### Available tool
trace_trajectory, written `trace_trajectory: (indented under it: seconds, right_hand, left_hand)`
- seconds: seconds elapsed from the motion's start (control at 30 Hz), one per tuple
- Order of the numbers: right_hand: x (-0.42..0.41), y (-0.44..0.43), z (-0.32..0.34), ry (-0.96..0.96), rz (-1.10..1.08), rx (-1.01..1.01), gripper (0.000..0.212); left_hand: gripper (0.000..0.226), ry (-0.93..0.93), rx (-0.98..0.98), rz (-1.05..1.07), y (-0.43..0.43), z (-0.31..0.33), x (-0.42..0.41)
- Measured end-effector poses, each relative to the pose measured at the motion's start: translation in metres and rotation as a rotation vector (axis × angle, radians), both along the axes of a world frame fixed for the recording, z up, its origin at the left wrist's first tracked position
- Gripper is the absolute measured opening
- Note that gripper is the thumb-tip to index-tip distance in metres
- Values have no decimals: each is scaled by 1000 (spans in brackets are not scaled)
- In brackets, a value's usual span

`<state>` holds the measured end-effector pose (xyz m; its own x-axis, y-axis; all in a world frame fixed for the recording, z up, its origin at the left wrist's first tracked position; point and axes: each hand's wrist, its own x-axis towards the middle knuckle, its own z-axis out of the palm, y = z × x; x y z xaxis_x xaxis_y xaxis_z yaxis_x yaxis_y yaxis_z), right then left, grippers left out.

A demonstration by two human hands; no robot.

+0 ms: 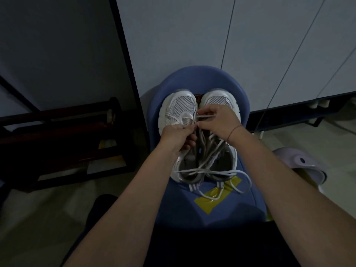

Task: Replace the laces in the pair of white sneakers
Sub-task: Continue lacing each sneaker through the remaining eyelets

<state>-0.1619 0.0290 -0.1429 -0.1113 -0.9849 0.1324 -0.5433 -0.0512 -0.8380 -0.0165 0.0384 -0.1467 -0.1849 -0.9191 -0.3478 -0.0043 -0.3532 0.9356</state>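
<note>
Midway, lace (208, 116) pinched between left fingers (187, 130), right fingers (205, 112)

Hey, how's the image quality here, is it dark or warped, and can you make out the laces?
Head view: dim overall, nearly black left around the dark shelf; wide-angle lens bows the wall lines; white sneakers and laces on the blue chair are readable; left hand and right hand, pinching laces, look slightly soft.

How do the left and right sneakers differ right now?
The left sneaker shows its whole mesh toe; the right sneaker has its partly under the right hand. The left hand pinches lace over the left sneaker's midfoot; the right sneaker's midfoot is uncovered. Both are white, toes pointing away, on the blue seat.
</note>
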Motion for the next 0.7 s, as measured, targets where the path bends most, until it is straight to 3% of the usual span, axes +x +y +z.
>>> trace_trajectory:
  seconds: [0.13,0.3,0.37,0.5,0.7]
  right_hand:
    - [0,-1,-1,-9,-13,0,32]
    - [-1,-1,-2,6,-16,-9,32]
    - [0,-1,-3,12,-20,-12,32]
    - [2,0,-2,40,-32,-20,33]
    - [4,1,0,65,-28,-23,31]
  left_hand:
    - [23,-184,-54,-238,1,3,13]
    - [17,-490,-43,-917,19,4,31]
    - [17,-566,-39,-1058,27,3,36]
    - [18,-586,-71,-891,30,4,44]
    - [25,-324,-185,-234,19,9,32]
